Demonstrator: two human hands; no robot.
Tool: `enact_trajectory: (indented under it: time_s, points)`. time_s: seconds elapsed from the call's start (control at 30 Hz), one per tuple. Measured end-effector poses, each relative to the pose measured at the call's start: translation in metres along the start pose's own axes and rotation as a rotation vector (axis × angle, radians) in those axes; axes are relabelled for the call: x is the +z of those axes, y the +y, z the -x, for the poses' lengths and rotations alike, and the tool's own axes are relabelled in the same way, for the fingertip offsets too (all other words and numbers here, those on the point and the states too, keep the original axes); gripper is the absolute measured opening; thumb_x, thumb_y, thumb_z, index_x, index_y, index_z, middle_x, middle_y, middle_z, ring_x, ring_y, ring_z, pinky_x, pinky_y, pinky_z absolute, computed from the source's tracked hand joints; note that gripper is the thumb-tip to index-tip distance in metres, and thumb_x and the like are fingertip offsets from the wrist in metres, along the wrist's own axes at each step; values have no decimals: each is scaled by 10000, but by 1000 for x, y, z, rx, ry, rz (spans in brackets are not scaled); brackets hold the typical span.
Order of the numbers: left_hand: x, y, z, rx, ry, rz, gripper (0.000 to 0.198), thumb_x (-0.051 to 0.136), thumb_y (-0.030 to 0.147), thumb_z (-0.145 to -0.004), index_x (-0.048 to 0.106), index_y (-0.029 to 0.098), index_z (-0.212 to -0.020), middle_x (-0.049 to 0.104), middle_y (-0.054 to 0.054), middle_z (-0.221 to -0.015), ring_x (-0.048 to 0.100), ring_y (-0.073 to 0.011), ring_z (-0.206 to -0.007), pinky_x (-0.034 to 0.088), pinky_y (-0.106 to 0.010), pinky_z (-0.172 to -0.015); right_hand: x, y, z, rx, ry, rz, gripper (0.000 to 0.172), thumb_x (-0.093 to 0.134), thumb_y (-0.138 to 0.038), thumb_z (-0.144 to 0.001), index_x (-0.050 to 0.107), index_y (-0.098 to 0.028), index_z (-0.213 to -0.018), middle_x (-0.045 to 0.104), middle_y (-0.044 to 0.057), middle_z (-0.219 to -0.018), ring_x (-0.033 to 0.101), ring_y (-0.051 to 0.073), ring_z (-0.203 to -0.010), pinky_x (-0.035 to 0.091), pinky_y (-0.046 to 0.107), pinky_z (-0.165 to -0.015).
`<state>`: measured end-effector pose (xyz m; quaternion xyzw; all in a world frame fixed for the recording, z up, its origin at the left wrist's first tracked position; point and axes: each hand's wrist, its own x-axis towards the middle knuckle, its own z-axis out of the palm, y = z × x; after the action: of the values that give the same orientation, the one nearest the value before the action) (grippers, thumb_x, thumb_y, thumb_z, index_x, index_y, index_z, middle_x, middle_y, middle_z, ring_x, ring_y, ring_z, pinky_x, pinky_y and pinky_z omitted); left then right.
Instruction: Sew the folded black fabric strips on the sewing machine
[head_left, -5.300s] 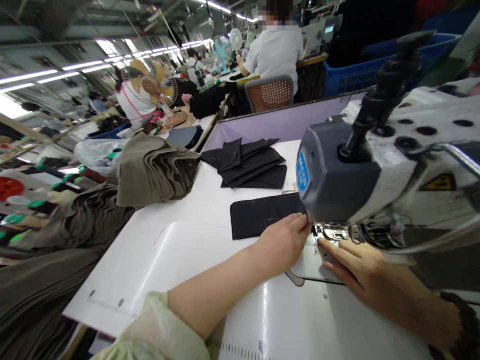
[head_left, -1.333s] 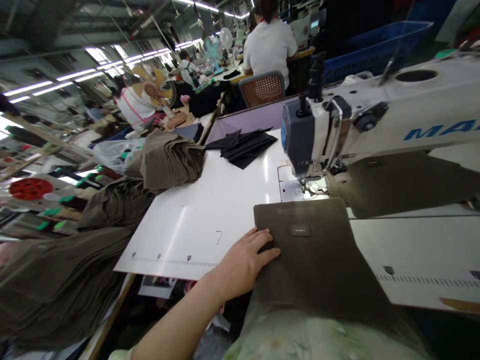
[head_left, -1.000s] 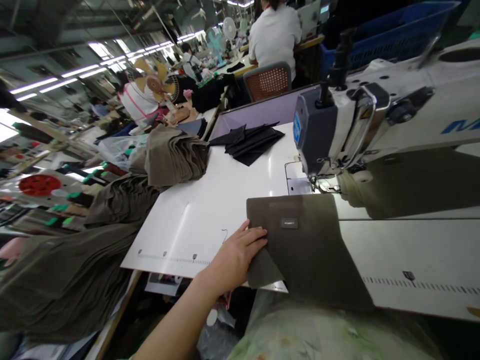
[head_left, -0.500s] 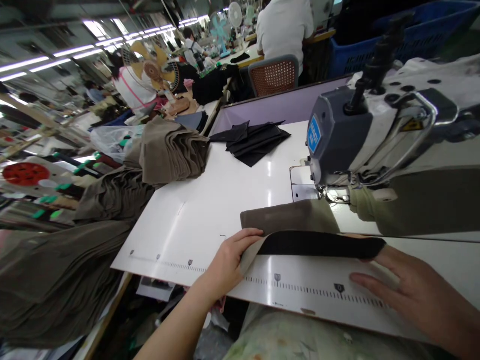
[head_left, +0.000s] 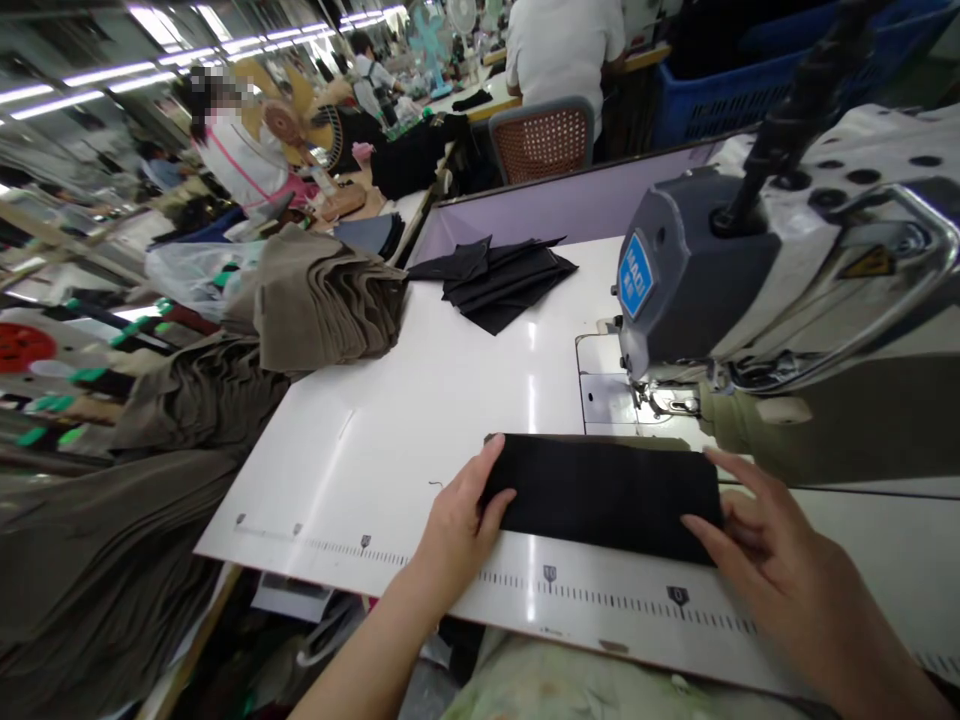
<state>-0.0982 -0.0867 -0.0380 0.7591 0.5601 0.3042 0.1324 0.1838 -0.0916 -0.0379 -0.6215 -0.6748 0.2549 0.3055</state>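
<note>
A flat black fabric strip (head_left: 600, 495) lies over an olive-brown fabric piece (head_left: 592, 439), of which only a thin edge shows along the far side. At the strip's left end, my left hand (head_left: 469, 510) grips it between thumb and fingers. My right hand (head_left: 757, 530) grips the right end, thumb on the near corner and index finger at the far corner. Just beyond the strip stands the sewing machine (head_left: 690, 270), its presser foot (head_left: 658, 398) above the metal plate. Neither hand touches the machine.
Black fabric pieces (head_left: 510, 280) lie at the table's back. A brown fabric stack (head_left: 322, 300) stands at the left edge, with more brown fabric (head_left: 97, 570) below it. Olive fabric (head_left: 862, 425) lies right of the needle. A person (head_left: 562, 50) sits beyond the purple partition (head_left: 517, 205).
The black strip, curled up along its length before, now lies flat over the brown piece and covers most of it. My right hand has moved its grip onto the strip's right end.
</note>
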Motion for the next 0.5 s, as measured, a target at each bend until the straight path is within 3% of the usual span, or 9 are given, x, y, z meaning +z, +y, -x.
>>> enact_trajectory:
  time_s: [0.07, 0.13, 0.5]
  points:
    - [-2, 0, -1, 86, -18, -16, 373, 448, 152, -888, 477, 237, -1250, 617, -55, -1022, 623, -148, -903, 556, -265, -745, 1, 1, 0, -91, 11, 74, 315, 471, -447, -827, 591, -253, -1045, 682, 28, -790, 637, 187, -600, 482, 259, -465]
    - [-3, 0, -2, 107, -43, -30, 272, 437, 149, -895, 590, 213, -1111, 611, -45, -899, 624, -124, -787, 555, -221, -662, 1, 2, -1, -127, 9, 98, 263, 464, -429, -836, 636, -250, -922, 688, 28, -827, 651, 194, -660, 495, 259, -488]
    - [1, 0, -4, 83, 36, -158, 247, 449, 186, -894, 607, 173, -1084, 604, -62, -912, 626, -142, -794, 575, -254, -709, 5, 0, -11, -86, 14, 93, 231, 485, -363, -851, 637, -227, -960, 680, 16, -847, 640, 167, -711, 506, 252, -570]
